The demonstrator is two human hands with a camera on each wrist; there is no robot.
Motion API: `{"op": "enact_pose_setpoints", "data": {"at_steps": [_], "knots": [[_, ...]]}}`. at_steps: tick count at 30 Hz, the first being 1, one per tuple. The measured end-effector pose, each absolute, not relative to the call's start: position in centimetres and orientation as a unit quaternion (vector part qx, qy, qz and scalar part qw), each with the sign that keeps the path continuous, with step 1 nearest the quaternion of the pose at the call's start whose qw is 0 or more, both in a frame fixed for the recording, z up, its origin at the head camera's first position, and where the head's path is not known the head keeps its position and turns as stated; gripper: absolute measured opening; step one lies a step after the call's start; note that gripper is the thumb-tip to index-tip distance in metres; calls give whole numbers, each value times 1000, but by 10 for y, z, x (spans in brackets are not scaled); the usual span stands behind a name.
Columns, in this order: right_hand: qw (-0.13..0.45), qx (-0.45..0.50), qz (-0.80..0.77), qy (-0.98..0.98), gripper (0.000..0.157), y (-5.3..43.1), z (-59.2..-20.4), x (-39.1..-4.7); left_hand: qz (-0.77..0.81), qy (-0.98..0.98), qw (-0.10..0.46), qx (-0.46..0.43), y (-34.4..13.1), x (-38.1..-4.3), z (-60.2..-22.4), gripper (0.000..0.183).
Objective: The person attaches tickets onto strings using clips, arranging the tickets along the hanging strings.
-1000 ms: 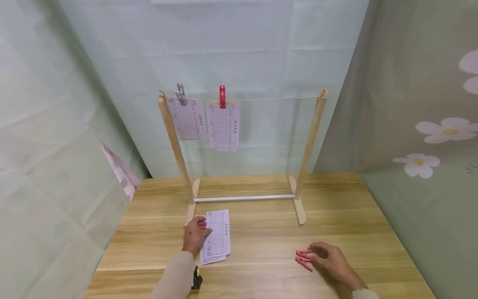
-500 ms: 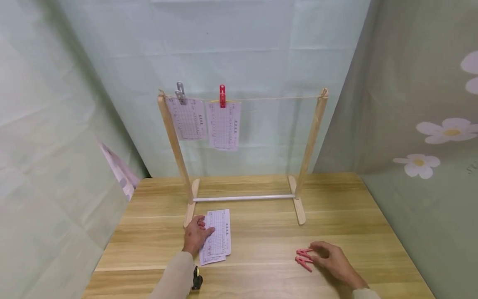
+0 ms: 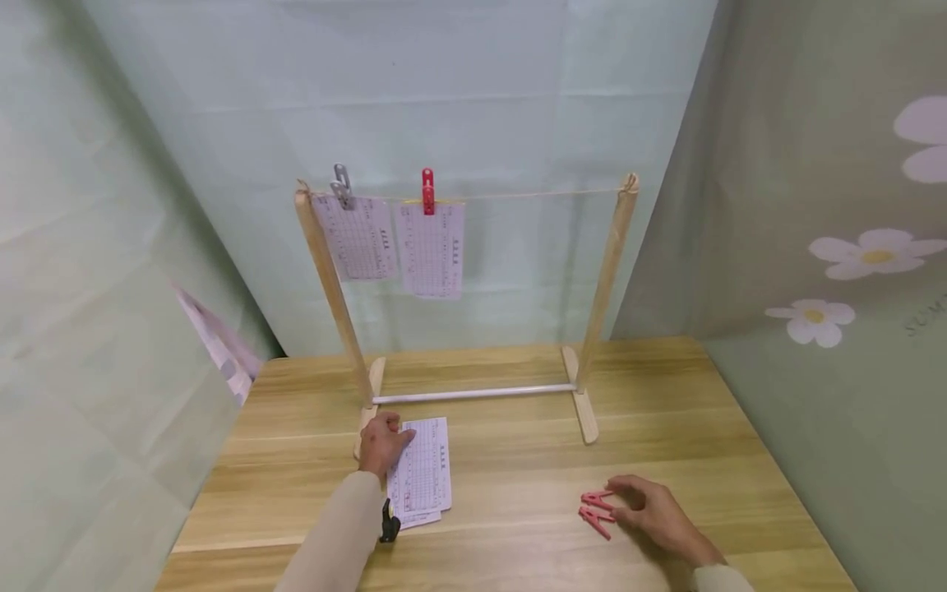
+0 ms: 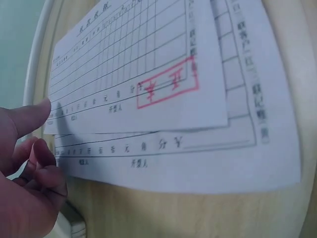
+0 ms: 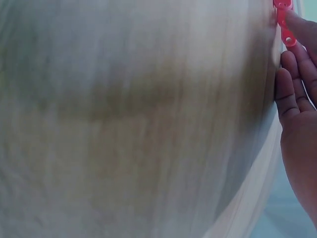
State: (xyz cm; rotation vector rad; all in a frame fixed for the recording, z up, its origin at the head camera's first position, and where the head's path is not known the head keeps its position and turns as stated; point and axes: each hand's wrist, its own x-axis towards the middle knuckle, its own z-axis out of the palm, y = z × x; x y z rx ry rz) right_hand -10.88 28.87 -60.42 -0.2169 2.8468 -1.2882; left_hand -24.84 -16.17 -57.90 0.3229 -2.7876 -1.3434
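Observation:
My left hand [image 3: 381, 444] lies at the upper left edge of two overlapping printed receipt slips [image 3: 425, 469]. In the left wrist view its thumb touches the edge of the upper slip [image 4: 124, 64], which has a red stamp box. The other fingers curl below the thumb, in front of the lower slip's edge [image 4: 208, 173]; no slip shows between them. My right hand [image 3: 654, 514] rests beside two pink clothespins [image 3: 595, 516], thumb and index finger apart at the handle ends. In the right wrist view a pin [image 5: 283, 22] touches those fingertips.
A wooden rack [image 3: 608, 284] with a string [image 3: 533, 195] stands at the back of the table [image 3: 503, 469]. Two slips [image 3: 434, 255] hang from it, under a grey clip [image 3: 341, 187] and a red clip [image 3: 428, 191]. A small black object [image 3: 389, 522] sits by my left sleeve.
My left hand has slid toward the slips' upper left corner, and the black object has shifted up with that arm. My right hand stays at the clothespins. The head view has shifted slightly.

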Motion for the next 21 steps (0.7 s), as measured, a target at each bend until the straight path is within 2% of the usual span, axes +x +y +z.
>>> {"op": "enact_pose_setpoints", "data": {"at_steps": [6, 12, 21], "knots": [[20, -39, -413, 910, 44, 286, -603, -109, -418, -902, 26, 108, -163, -250, -586, 33], [18, -54, -437, 897, 44, 285, -604, -111, -405, -908, 22, 109, -165, -253, -589, 23], [19, -36, -458, 888, 41, 281, -602, -117, -403, -909, 7, 102, -164, -256, -587, 16]]}}
